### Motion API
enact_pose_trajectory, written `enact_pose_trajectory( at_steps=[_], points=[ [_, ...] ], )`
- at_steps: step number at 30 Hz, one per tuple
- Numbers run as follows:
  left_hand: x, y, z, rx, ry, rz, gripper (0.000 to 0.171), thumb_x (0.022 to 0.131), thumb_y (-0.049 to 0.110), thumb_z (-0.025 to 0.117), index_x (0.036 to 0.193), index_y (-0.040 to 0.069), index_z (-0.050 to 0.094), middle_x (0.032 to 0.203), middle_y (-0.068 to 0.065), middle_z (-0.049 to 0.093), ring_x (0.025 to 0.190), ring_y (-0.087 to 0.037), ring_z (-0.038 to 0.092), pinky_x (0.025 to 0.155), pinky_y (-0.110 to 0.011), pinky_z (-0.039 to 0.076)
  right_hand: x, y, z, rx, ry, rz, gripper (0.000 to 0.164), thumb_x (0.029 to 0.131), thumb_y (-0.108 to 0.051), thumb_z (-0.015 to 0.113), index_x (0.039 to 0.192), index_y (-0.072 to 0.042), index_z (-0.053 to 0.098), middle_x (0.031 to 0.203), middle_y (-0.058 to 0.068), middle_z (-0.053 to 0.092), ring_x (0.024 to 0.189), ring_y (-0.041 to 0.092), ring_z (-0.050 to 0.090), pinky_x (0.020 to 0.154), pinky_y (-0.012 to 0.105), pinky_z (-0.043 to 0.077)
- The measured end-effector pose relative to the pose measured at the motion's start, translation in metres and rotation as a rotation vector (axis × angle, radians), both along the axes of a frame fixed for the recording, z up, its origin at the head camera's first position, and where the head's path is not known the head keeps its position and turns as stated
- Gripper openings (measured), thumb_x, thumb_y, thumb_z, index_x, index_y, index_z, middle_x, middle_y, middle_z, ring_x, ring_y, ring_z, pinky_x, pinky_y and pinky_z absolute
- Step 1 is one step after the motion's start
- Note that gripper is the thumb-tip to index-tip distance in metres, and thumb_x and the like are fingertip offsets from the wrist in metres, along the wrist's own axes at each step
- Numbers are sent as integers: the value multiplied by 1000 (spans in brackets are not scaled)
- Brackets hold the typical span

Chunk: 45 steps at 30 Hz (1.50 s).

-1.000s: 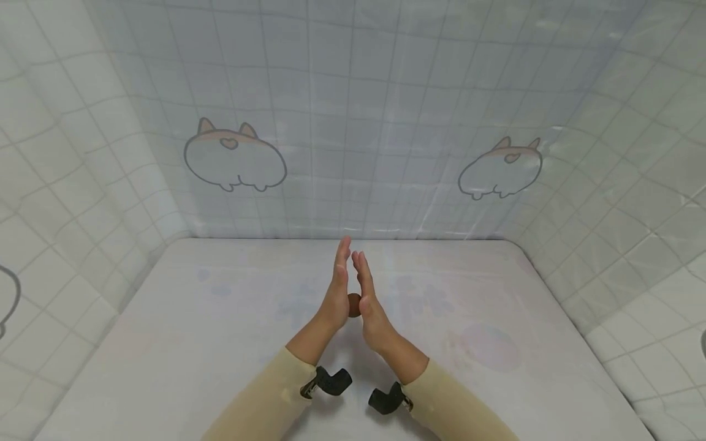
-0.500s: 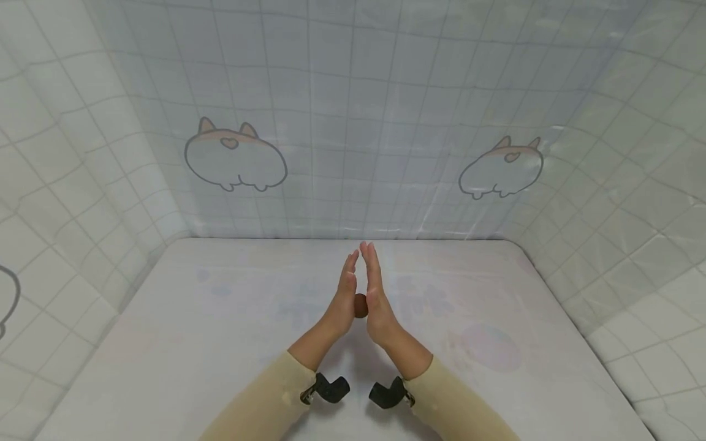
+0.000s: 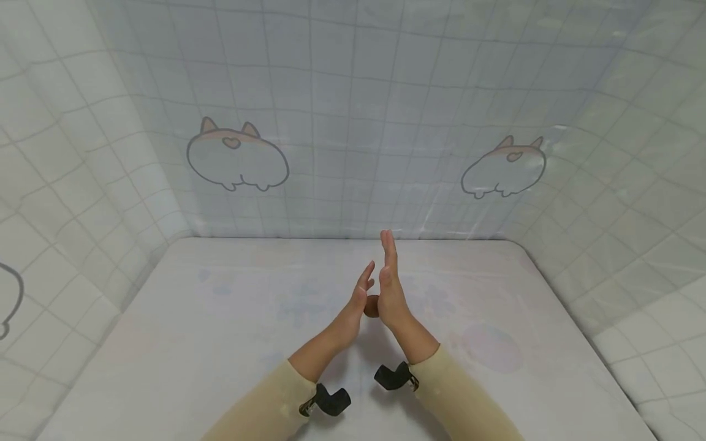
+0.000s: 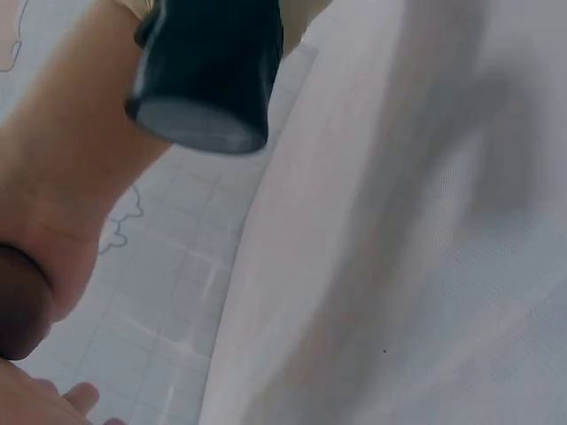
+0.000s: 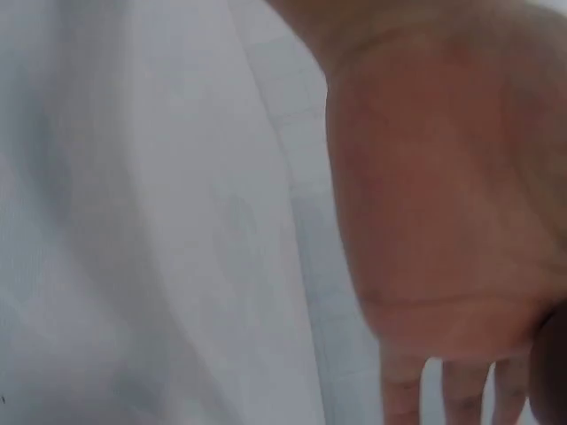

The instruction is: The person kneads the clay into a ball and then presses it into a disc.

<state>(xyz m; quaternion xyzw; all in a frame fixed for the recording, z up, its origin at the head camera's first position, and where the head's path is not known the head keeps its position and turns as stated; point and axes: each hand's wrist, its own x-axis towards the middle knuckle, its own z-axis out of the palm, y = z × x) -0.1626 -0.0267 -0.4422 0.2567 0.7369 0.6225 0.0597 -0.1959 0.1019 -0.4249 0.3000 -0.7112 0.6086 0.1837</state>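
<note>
A small brown ball sits between two facing palms in the head view. My left hand touches it from the left, lying lower and slanted, its fingers nearly straight. From the other side my right hand presses on it, fingers straight and reaching further forward. The left wrist view shows the ball cut off at the left edge, by the base of the right palm. In the right wrist view a broad palm appears with fingers extended, and the dark ball at its lower right.
Below the hands lies a pale table with faint coloured prints. White gridded sheeting with cartoon animals rises behind and on both sides. Black wrist cameras stick out from both beige sleeves.
Both hands and the ball have shifted right. Lately the right hand has slid forward while the left drew back; earlier the left fingertips were ahead. The ball stays between the palms.
</note>
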Motion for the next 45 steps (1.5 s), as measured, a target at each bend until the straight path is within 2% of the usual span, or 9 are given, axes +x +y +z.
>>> enact_pose_trajectory(
  at_steps=[8,14,17,19,23,26,31,36,45],
  points=[
    [-2,-1,4,136,30,-73,92,92,80,6,162,21,-4,168,-3,-4,152,-32,9,115,-66,10,-8,2,-7,39,-77,26,91,94,-79,16,162,-20,-3,168,1,1,153,22,0,114,67,9],
    [-7,-3,11,244,99,-49,97,92,81,10,162,16,-5,168,-6,-8,153,-32,4,117,-61,2,-10,-2,-13,80,-156,90,96,91,-83,18,162,-20,-1,167,0,-1,152,24,1,115,66,8],
    [-9,-4,14,271,127,1,94,94,79,11,161,16,-6,167,-6,-8,153,-33,1,116,-63,1,-9,-4,-16,116,-191,103,96,89,-85,17,162,-26,-1,167,3,0,146,28,20,112,63,17],
    [-11,-5,16,272,153,53,93,94,79,10,162,17,-5,167,-6,-5,153,-32,1,115,-66,2,-7,-6,-19,138,-208,121,94,89,-85,16,162,-29,-2,165,7,6,124,31,44,106,61,28],
    [-14,-5,22,274,195,142,92,93,81,11,162,21,-3,167,-6,-2,153,-28,3,112,-70,1,-2,-10,-24,148,-169,179,87,94,-79,14,161,-26,-7,166,9,3,133,34,39,108,66,22],
    [-18,-6,24,279,211,175,94,92,82,12,162,22,-4,167,-5,-2,153,-26,3,113,-69,0,0,-13,-26,126,-72,207,84,99,-72,12,161,-18,-8,168,10,-4,152,29,0,113,70,5],
    [-25,-8,23,260,177,227,96,89,85,12,162,26,-4,167,-2,1,152,-26,7,112,-70,4,6,-17,-25,82,67,264,85,101,-68,8,160,-8,-8,166,18,-1,153,31,2,117,62,5],
    [-27,-11,18,207,137,248,89,91,83,9,162,30,0,167,1,3,153,-25,8,112,-71,6,14,-19,-20,65,101,291,87,101,-69,7,160,-8,-9,166,20,1,153,30,3,121,47,6],
    [-25,-10,-2,90,28,178,79,98,73,6,162,28,1,168,0,-2,153,-28,3,114,-68,6,19,-17,-12,27,79,258,88,99,-72,7,160,-10,-8,165,22,1,153,28,-3,114,67,0]
  ],
)
